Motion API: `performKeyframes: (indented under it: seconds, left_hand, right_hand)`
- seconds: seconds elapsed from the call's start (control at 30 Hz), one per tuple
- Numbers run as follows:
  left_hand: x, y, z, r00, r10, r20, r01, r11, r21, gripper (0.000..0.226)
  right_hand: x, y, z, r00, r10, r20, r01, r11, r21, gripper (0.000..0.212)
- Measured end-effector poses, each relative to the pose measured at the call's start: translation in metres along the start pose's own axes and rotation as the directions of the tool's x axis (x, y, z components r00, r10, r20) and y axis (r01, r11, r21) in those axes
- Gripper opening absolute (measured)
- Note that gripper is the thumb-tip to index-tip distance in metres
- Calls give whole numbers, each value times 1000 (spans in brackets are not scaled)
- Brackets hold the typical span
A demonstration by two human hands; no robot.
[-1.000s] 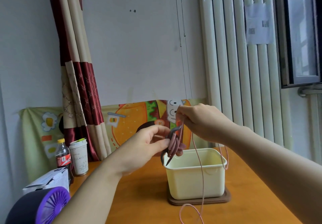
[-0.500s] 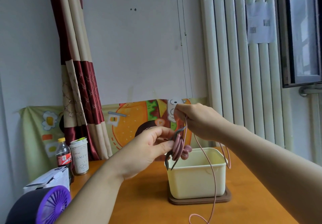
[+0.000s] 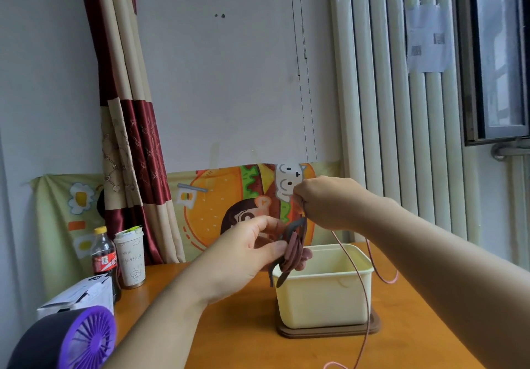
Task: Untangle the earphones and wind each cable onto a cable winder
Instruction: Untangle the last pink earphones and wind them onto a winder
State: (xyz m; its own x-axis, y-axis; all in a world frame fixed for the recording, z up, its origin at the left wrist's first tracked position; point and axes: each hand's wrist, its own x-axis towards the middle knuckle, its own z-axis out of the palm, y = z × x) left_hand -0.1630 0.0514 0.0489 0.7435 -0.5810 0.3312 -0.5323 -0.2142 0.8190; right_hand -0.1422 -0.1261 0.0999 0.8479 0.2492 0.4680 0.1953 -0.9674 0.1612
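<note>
W/ our left hand (image 3: pixel 246 251) we're pinching the cable winder (image 3: pixel 293 249), steadying it over the tub (image 3: pixel 324 300); at its 1 o'clock our right hand (image 3: pixel 325 202), fingers curled, is pinching the pink cable (image 3: pixel 364 285), prob. tensioning it for wrapping.

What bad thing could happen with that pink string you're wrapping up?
The loose pink cable hangs in front of the cream box, so it might snag on the rim as the right hand pulls. The left hand holds the winder only with its fingers, so the loops could slip off. The slack lying on the table may knot.
</note>
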Motion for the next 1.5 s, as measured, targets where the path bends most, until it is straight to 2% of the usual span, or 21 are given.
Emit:
performKeyframes:
  seconds: [0.1, 0.3, 0.43, 0.53, 0.6, 0.67, 0.77, 0.83, 0.9, 1.03, 1.13, 1.2, 1.23, 1.3, 1.33, 1.4, 1.43, 1.5]
  left_hand:
    - [0, -1, 3, 1000, 2, -27, -1, 1000, 27, 18]
    - [-4, -9, 6, 995, 22, -99, -18, 999, 45, 16]
    - [-6, -6, 8, 993, 85, -76, -94, 987, -128, 24]
    - [-6, -5, 8, 986, 140, -86, -159, 945, -286, 32]
    - [-5, -3, 7, 982, 149, -114, -185, 864, -468, 33]
    - [-4, -3, 1, 979, 129, -155, -199, 741, -642, 32]
    - [2, -6, -15, 966, 97, -240, -252, 567, -784, 26]
    - [8, -11, -24, 945, 42, -324, -297, 525, -798, 25]
    - [15, -21, -33, 910, -53, -412, -332, 502, -799, 25]
    - [25, -42, -54, 807, -240, -540, -419, 412, -809, 24]
    - [27, -52, -66, 730, -321, -603, -481, 385, -788, 21]
    - [29, -58, -70, 693, -355, -627, -493, 401, -772, 22]
    - [29, -61, -71, 678, -375, -632, -489, 412, -769, 23]
    - [30, -68, -71, 663, -408, -628, -473, 422, -773, 22]
    - [30, -71, -70, 657, -423, -624, -462, 428, -777, 21]
    - [31, -76, -67, 637, -459, -619, -444, 438, -782, 17]
    - [31, -77, -65, 626, -473, -619, -439, 442, -782, 15]
    - [32, -78, -58, 629, -481, -611, -427, 444, -788, 17]
  right_hand:
    - [3, -2, 0, 998, 42, 48, -38, 996, -75, 16]
    - [7, -9, -10, 996, 22, 84, -15, 996, -92, 15]
    - [9, -14, -6, 982, -23, 188, 20, 1000, 17, 18]
    - [-3, -17, 4, 931, -156, 330, 62, 959, 278, 24]
    - [-11, -23, 14, 906, -215, 365, 64, 921, 384, 23]
    - [-14, -24, 29, 899, -294, 324, 104, 862, 495, 18]
    - [-14, -12, 51, 923, -251, 290, -94, 586, 805, 10]
    - [-13, 3, 66, 919, -221, 326, -222, 393, 892, 14]
    - [-14, 16, 78, 906, -191, 377, -327, 247, 912, 17]
    - [-17, 44, 96, 882, -88, 464, -460, 61, 886, 13]
    - [-22, 63, 113, 867, -50, 497, -497, -174, 850, 17]
    - [-24, 73, 123, 873, -13, 488, -455, -386, 802, 13]
    - [-23, 77, 127, 875, 17, 484, -403, -530, 746, 11]
    - [-20, 81, 131, 861, 128, 492, -206, -797, 568, 15]
    - [-18, 81, 133, 832, 218, 509, -68, -872, 485, 19]
    - [-15, 83, 134, 724, 395, 566, 143, -888, 437, 23]
    - [-13, 84, 134, 667, 455, 590, 195, -871, 452, 26]
    - [-8, 85, 138, 608, 541, 580, 176, -805, 566, 32]
